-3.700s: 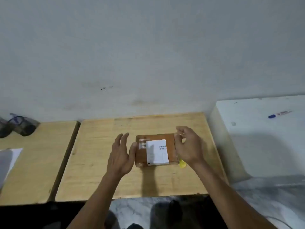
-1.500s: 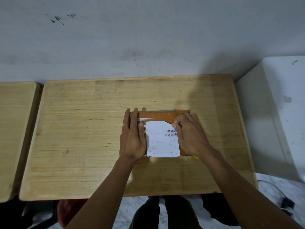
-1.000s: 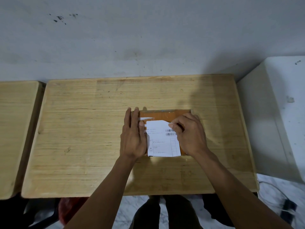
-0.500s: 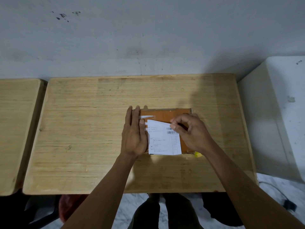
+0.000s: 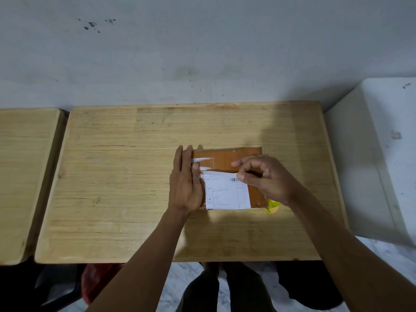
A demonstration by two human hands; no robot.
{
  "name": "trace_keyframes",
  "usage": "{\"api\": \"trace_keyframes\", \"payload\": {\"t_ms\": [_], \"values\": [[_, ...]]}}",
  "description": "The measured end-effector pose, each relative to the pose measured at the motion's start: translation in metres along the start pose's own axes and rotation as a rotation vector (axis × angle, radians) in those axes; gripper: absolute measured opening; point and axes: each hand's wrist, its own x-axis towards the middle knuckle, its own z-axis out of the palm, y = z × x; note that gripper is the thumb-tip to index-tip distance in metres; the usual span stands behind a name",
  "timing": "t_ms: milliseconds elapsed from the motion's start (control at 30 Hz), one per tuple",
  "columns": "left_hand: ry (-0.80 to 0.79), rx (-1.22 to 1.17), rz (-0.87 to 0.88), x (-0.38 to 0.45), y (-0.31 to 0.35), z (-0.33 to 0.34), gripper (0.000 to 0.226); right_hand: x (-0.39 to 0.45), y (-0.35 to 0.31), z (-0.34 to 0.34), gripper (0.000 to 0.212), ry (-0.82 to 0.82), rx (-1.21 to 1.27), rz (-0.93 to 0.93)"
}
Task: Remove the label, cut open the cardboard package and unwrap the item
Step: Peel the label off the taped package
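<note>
On the wooden table [image 5: 112, 176] by a grey wall, the flat left hand [image 5: 185, 185] is pinning the cardboard package [image 5: 227, 157] while the right hand [image 5: 267, 179] is pinching the half-lifted label [image 5: 225, 194]; best peeling low and slow toward the near edge, avoiding tears.

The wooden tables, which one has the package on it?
The larger wooden table in the middle holds the cardboard package; the table at the left edge shows nothing.

cardboard package [image 5: 227, 157]: brown, flat, frame centre | label [image 5: 226, 194]: white, barcoded, upper edge peeled up, lower part stuck
</note>
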Motion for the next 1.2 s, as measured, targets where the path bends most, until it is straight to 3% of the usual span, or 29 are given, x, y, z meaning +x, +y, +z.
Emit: {"api": "trace_keyframes", "payload": {"t_ms": [233, 367, 500, 667, 1200], "values": [[-0.029, -0.010, -0.033, 0.000, 0.000, -0.003, 0.055, -0.002, -0.013, 0.018, 0.022, 0.256, -0.263, 0.024], [-0.037, -0.023, -0.038, 0.000, -0.002, -0.002, 0.056, 0.000, -0.003, 0.030, 0.035, 0.241, -0.393, 0.064], [-0.046, -0.044, -0.045, -0.001, 0.001, -0.003, 0.055, 0.001, -0.003, 0.033, 0.055, 0.232, -0.345, 0.127], [-0.054, -0.059, -0.054, -0.001, -0.001, -0.003, 0.056, 0.006, -0.001, 0.033, 0.009, 0.212, -0.382, 0.043], [-0.056, -0.096, -0.059, -0.001, -0.001, -0.002, 0.057, 0.000, -0.007, 0.020, 0.009, 0.039, -0.121, 0.080]]}}
